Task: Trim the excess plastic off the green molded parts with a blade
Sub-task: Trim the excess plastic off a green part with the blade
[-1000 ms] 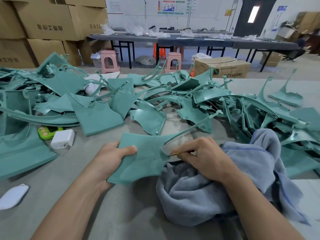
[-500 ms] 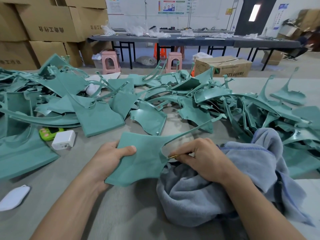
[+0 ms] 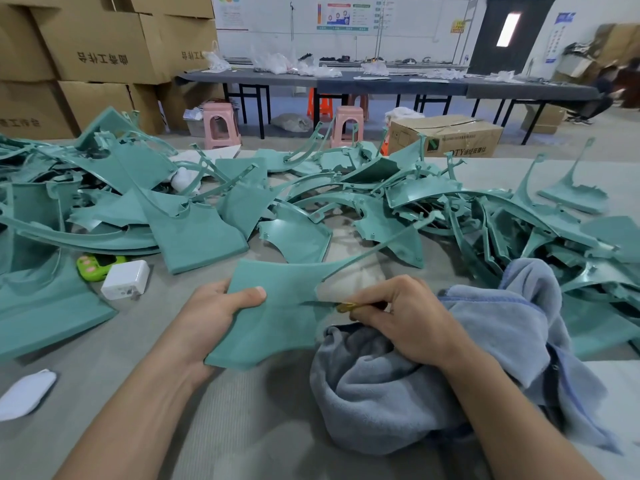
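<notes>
A: Where is the piece being worked on?

B: The green molded part (image 3: 273,306) is held just above the bench (image 3: 242,427), near the middle of its near edge. The left hand (image 3: 214,313) grips its left side, thumb on top and fingers underneath. A thin arm of the part reaches away toward the far right corner.

A: And the blade?

B: The right hand (image 3: 405,320) pinches a small knife with a brass-coloured collar. The blade (image 3: 318,302) lies against the curved notch where the thin arm meets the panel, its tip pointing toward the left thumb.

A: So how should this cut go?

B: I'd say shallow, with the edge nearly flat along the notch so it shaves only the flash. The left thumb sits near the blade's line and would be safer further back. A firm left grip should stop the panel flexing. The grey towel (image 3: 398,393), bunched just under the right hand, could steady the wrist.

A: What lies beyond?

B: A heap of green parts (image 3: 450,209) covers the far half of the bench. A white charger block (image 3: 126,279) and a face mask (image 3: 26,393) lie toward the left edge.
</notes>
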